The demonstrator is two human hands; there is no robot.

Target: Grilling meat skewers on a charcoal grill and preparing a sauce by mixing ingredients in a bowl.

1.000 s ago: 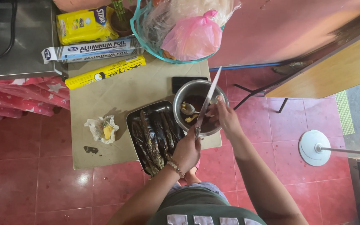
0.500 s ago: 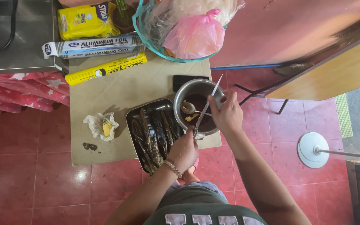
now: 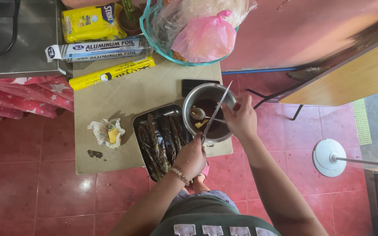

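The long shiny knife (image 3: 215, 112) in my closed left hand (image 3: 190, 156) crosses the round steel pot (image 3: 206, 111); my right hand (image 3: 241, 119), at 3 o'clock, grips its rim. A slip could cut me.

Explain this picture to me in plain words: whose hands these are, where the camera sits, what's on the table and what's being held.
There is no machine here: a person wears a camera on the head, looking straight down. The left hand holds a long knife whose blade slants over a metal bowl of dark liquid. The right hand rests at the bowl's rim. Beside it, a dark tray holds fish. Also on the small table: a crumpled wrapper, two long boxes of foil and a basket with a pink bag.
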